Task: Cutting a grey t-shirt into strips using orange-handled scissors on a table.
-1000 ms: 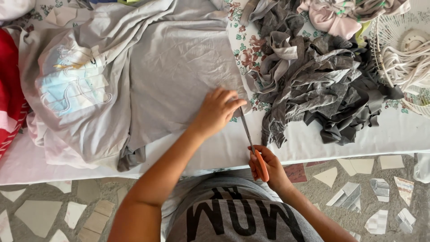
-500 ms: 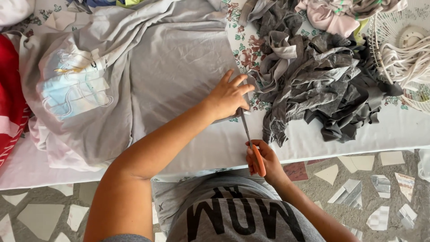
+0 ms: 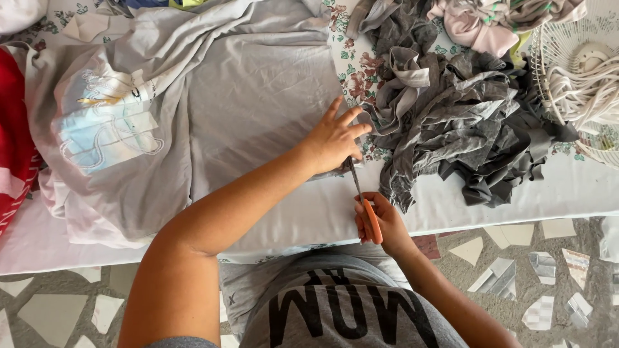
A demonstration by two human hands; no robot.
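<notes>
A light grey T-shirt [image 3: 258, 109] lies spread flat on the table, with a pale printed picture [image 3: 109, 125] on its folded left part. My left hand [image 3: 335, 138] presses flat on the shirt's right edge, fingers spread. My right hand [image 3: 377, 219] grips orange-handled scissors [image 3: 363, 200] just below it; the blades point up toward the shirt edge beside my left hand.
A heap of grey fabric strips [image 3: 464, 122] lies right of the shirt. A white wire basket [image 3: 580, 71] with pale cords stands at the far right. Red cloth [image 3: 16, 142] lies at the left edge. A floral cloth [image 3: 354, 71] covers the table; mosaic floor [image 3: 548, 283] below.
My left hand has slid up and a little right along the shirt's edge. The scissors and my right hand followed slightly upward.
</notes>
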